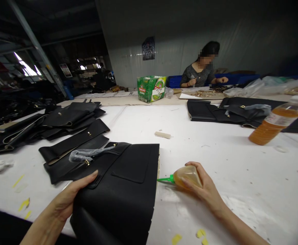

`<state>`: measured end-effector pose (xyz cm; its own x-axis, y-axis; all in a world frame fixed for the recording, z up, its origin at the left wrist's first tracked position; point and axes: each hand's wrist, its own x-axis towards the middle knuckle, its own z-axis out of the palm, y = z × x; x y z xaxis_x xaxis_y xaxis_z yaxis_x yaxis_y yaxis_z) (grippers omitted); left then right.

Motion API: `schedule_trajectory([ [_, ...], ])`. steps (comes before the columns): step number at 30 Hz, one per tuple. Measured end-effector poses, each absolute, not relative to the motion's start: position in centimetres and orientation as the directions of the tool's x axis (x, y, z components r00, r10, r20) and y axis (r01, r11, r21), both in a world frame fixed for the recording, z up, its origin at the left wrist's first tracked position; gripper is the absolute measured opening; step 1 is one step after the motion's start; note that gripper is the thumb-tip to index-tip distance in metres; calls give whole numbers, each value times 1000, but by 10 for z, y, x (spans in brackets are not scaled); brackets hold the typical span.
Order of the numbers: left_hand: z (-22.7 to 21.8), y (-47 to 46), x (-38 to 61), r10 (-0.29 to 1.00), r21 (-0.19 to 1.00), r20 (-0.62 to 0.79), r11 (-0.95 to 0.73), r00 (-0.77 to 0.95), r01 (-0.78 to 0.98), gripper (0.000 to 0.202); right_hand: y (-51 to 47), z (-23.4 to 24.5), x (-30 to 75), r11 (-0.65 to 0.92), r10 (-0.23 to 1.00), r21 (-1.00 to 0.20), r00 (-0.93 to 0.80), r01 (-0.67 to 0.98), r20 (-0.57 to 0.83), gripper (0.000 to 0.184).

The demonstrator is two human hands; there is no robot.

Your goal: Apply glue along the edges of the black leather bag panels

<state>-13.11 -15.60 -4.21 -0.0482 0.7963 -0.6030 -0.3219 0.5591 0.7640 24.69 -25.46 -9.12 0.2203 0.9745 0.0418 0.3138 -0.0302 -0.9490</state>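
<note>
A black leather bag panel (pixel 130 165) with a stitched pocket shape lies in front of me, its near part bent upward. My left hand (pixel 68 197) grips its left side, thumb on top and the other fingers hidden beneath. In my right hand (pixel 202 185) is a squeeze bottle (pixel 187 177) of amber liquid, tilted nearly flat. Its green nozzle tip touches or nearly touches the panel's right edge. A plastic-wrapped strap (pixel 92 154) and gold-coloured metal fittings sit at the panel's upper left.
Black leather pieces (pixel 67 119) are piled at the left, with more (pixel 212 110) at the back right. An orange-liquid bottle (pixel 273 126) leans at the right. Behind stand a green carton (pixel 151 89) and a seated co-worker (pixel 200 73). Yellow scraps (pixel 24 204) dot the white table (pixel 240 163).
</note>
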Motion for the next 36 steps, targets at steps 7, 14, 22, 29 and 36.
schedule_trajectory([
  [7,-35,-137,-129,872,791,-474,362,-120,-493,22,-263,-94,240,-33,987,-999,154,-21,-36,48],
  [14,20,-82,-115,969,734,-235,124,-78,-668,29,-259,-70,268,36,884,-973,461,-227,-75,50],
  [22,-35,-80,-93,939,772,-326,198,-109,-603,34,-257,-68,272,71,847,-965,526,-252,-75,53],
  [29,-98,-95,-116,919,770,-395,318,-21,-553,48,-215,-81,261,104,885,-992,461,-71,59,42],
  [36,-93,-105,-134,883,713,-466,414,59,-566,27,-164,-90,247,132,914,-987,374,89,156,42],
])
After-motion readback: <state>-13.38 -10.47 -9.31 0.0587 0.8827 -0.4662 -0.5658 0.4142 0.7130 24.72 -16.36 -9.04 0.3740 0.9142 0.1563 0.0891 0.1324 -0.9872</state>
